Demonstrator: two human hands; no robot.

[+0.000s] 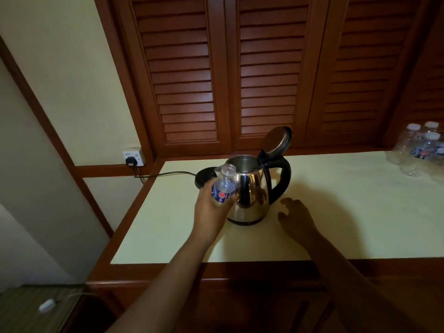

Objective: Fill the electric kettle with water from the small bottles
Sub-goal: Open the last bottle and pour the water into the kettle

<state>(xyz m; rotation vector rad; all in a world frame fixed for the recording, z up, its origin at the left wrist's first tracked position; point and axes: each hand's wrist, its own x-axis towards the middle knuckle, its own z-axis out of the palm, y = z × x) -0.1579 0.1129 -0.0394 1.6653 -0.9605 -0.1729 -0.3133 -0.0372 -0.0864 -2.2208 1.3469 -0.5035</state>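
Note:
A steel electric kettle point(252, 191) with a black handle stands on the pale table top point(336, 212), its lid point(276, 140) tipped up and open. My left hand point(211, 210) grips a small clear water bottle point(224, 186) with a blue label, tilted so its open mouth points toward the kettle's rim on the left side. My right hand point(298, 217) hovers low over the table just right of the kettle's base, fingers loosely spread and holding nothing.
The kettle's black power base point(204, 180) lies behind the bottle, its cord running to a wall socket point(133, 158). A shrink-wrapped pack of capped small bottles point(420, 150) sits at the far right. Louvred wooden doors stand behind the table.

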